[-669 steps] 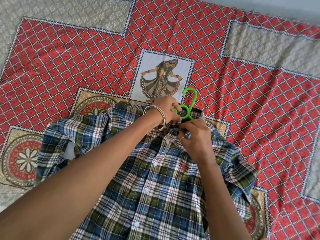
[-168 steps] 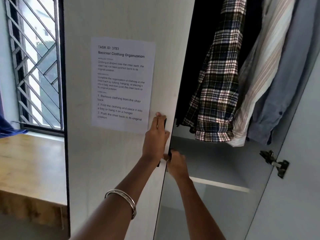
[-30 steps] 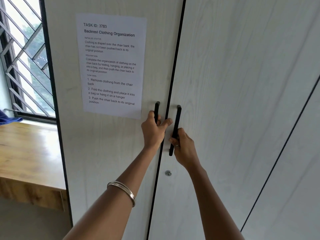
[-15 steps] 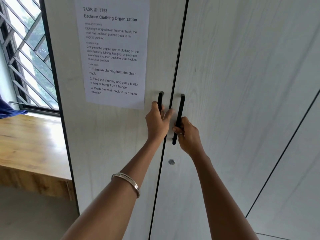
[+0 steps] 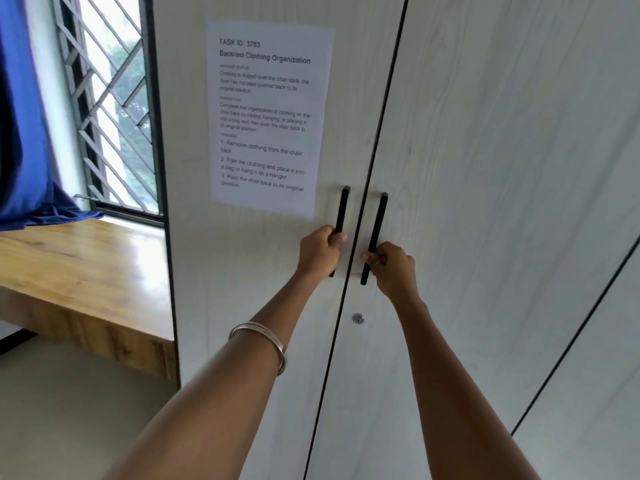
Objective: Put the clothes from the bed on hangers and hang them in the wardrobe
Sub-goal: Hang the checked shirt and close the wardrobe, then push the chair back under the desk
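At the wardrobe (image 5: 485,168), seen from the head camera, both doors stand closed, meeting along a thin dark seam. The left hand (image 5: 320,252) has its fingers curled round the lower part of the left handle (image 5: 341,220), a black vertical bar; the right hand (image 5: 391,268) grips the right handle (image 5: 375,233) the same way, a ring showing on one finger. A metal bangle (image 5: 263,341) sits on the left forearm. Just below the handles a small round lock (image 5: 357,318) sits on the right door. A printed sheet (image 5: 268,116) is stuck to the left door above the left hand.

Judging from the closed doors and both hands on the handles, the step in hand is working the doors, either the end of a closing or the start of an opening; one still picture cannot settle which. If more clothes wait on the bed, the next move calls for letting go of both handles and turning back to it for another garment and hanger.

Clothes, hangers and bed are nowhere in sight: whatever hangs inside is hidden behind the doors, so how much remains cannot be told. To the left, a wooden ledge (image 5: 86,271) runs under a barred window (image 5: 110,105), with blue cloth (image 5: 24,133) cut off by the frame edge. The smaller print on the sheet is blurred.
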